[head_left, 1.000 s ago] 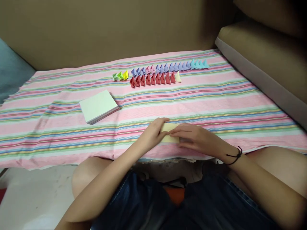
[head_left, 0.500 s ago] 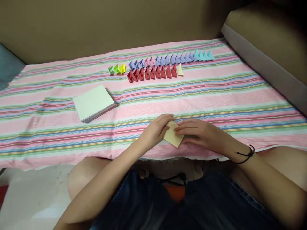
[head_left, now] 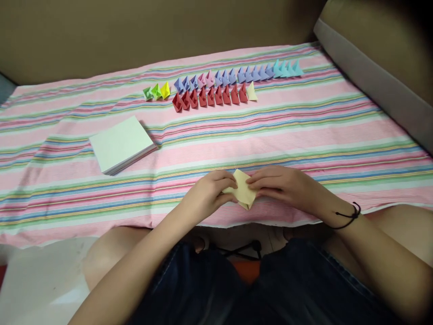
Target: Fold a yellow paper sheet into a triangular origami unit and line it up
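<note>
A small piece of pale yellow folded paper (head_left: 245, 189) is held between my two hands, just above the striped cloth near its front edge. My left hand (head_left: 216, 189) pinches a flap on its left side, thumb below and fingers above. With thumb and fingers closed, my right hand (head_left: 277, 183) grips the right edge of the paper. The lower corner of the paper gapes slightly, showing layers. A black cord bracelet (head_left: 350, 216) circles my right wrist.
Beyond my hands stand red folded paper boats (head_left: 211, 96), with a cream one (head_left: 251, 91) at the row's right end. Behind are purple, pink and turquoise ones (head_left: 287, 69); green and yellow ones (head_left: 156, 91) stand left. A paper stack (head_left: 122, 141) lies on the striped cloth (head_left: 189, 155).
The paper, flat before, now has a flap drawn out to the left and its lower corner parted. My left hand has moved left and down; the view has shifted slightly.
</note>
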`<state>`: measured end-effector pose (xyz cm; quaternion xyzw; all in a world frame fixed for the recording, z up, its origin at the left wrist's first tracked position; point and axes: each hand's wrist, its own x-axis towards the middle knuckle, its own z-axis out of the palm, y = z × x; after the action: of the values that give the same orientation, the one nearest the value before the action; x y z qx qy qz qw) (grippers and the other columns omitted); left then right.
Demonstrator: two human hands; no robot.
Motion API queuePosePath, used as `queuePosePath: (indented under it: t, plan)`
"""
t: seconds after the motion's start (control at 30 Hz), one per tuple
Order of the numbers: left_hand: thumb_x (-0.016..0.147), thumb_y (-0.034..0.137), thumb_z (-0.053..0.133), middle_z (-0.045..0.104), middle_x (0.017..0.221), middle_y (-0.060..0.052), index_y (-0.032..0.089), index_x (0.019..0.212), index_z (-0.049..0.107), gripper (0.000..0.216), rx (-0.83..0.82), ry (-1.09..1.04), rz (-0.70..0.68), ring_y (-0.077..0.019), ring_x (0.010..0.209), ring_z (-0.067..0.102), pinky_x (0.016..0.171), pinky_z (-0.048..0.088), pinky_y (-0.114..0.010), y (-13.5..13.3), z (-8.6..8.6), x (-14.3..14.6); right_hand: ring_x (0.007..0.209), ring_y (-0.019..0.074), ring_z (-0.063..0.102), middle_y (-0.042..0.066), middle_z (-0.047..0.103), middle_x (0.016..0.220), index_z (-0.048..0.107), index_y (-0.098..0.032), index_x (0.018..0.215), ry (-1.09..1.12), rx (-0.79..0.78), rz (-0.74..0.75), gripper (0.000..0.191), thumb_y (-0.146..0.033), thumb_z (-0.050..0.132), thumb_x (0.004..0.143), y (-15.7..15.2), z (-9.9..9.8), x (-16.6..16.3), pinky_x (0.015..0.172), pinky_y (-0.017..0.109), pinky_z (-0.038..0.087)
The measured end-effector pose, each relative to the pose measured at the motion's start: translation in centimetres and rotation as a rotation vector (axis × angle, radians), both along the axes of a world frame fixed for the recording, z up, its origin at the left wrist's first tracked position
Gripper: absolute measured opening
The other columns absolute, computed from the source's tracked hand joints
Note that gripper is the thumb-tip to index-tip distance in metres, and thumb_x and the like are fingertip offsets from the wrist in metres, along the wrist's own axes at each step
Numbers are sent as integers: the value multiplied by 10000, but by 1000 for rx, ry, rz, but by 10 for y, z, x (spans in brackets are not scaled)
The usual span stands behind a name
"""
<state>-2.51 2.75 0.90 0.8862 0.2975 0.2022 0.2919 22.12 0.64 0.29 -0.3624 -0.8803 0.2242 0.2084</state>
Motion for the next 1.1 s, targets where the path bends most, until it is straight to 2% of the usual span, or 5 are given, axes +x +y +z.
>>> queuePosePath:
  t: [0.4, 0.67, 0.77, 0.9, 1.1]
  plan:
    - [897, 182, 524, 622, 856, -48, 156, 813, 661, 163, -196, -17, 178, -157, 812, 574, 693, 446, -270, -4, 8, 6, 968, 210, 626, 45, 703, 1009, 668, -218, 999, 88, -184, -145, 230, -366, 520, 906, -3, 14, -9, 806, 354, 495]
    - [901, 230, 520, 614, 745, -13, 167, 790, 610, 156, -151, 16, 312, -134, 673, 539, 603, 397, -260, -6, 1, 9, 793, 197, 616, 26, 684, 824, 666, -222, 870, 146, -177, -490, 145, -300, 545, 890, -10, 3, -32, 692, 334, 473]
    - [887, 206, 537, 609, 739, -1, 171, 902, 583, 60, -147, 11, 367, -134, 662, 543, 585, 404, -253, -11, -2, 11, 769, 192, 615, 32, 669, 839, 639, -221, 950, 190, -216, -570, 121, -277, 575, 864, -12, -2, -38, 674, 332, 487]
    - [915, 207, 501, 616, 814, -30, 180, 1156, 549, 247, -47, 34, 367, -161, 751, 565, 635, 447, -276, -17, -6, 14, 779, 193, 610, 39, 646, 851, 602, -216, 987, 183, -237, -637, 142, -241, 577, 850, -13, -4, -42, 682, 339, 492]
    - [934, 308, 491, 563, 891, -70, 177, 1222, 573, 326, 202, 112, 310, -175, 787, 531, 673, 489, -316, -22, -17, 16, 760, 194, 598, 37, 629, 825, 571, -210, 939, 142, -203, -670, 86, -242, 557, 860, -13, -4, -47, 663, 334, 468]
